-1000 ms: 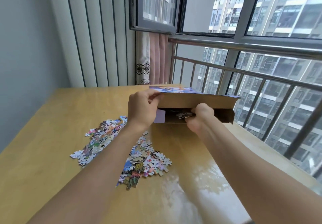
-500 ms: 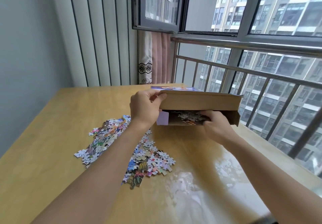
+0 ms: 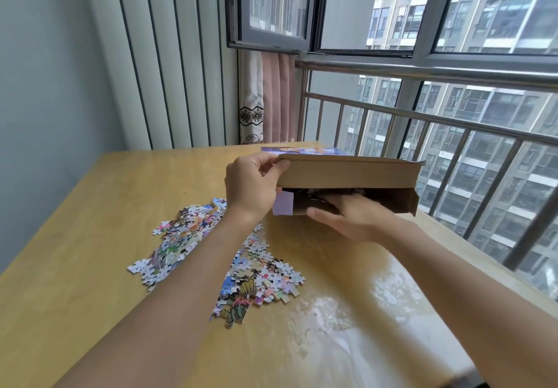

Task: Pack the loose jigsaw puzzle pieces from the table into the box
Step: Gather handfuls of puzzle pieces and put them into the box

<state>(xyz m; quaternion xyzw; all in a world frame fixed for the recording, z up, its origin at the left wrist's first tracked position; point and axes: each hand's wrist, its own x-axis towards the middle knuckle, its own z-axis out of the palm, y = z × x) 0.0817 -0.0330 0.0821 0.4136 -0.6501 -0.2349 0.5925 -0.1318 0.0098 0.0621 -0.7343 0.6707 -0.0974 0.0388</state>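
At the centre of the frame the left hand [image 3: 252,187] grips the near left corner of the box lid [image 3: 347,173], thumb on its brown side wall and fingers curled over the top edge, holding it raised over the box [image 3: 401,202], just as it did half a second ago. The right hand [image 3: 353,214] differs most: a second ago it was a curled fist holding pieces at the box mouth, half a second ago it rested at the front edge, and now it lies flatter with the thumb stretched left along the front wall and the fingers reaching inside under the lid. The fingertips are hidden and blurred, so I cannot tell whether they hold anything. The inside of the box is dark; the pieces seen there earlier are no longer readable. The loose puzzle pieces [image 3: 265,279] lie unchanged on the wooden counter [image 3: 90,236] in two heaps at lower left of centre, near the box but apart from it.
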